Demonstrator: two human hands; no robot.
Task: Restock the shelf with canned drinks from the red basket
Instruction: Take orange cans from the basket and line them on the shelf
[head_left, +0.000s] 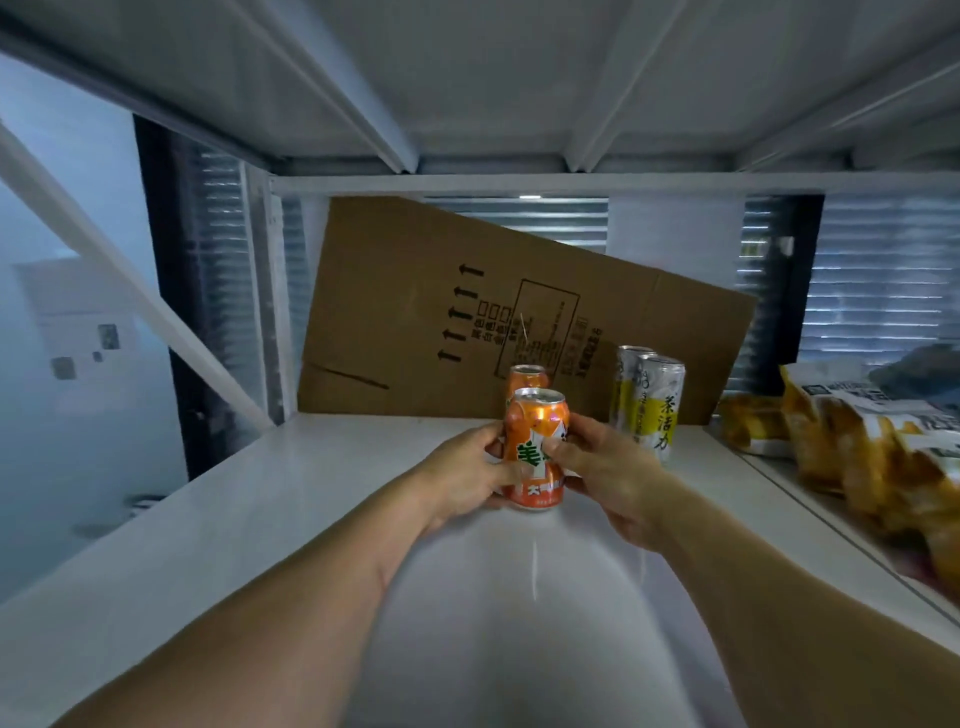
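Glossy metal orange can (535, 447), smooth white-painted shelf (291, 499), matt brown cardboard sheet (415, 312), shiny plastic snack bags (862, 441).

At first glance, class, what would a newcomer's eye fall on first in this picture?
First, the orange can at the centre of the white shelf, gripped by both hands: left hand, right hand. Behind it, a tilted sheet of brown cardboard leans against the back. To the right stand two tall yellow-and-white cans, with yellow snack bags beyond.

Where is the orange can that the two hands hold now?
In the head view the front orange can stands mid-shelf between the left hand and right hand, before a second orange can, left of the tall white-yellow cans.
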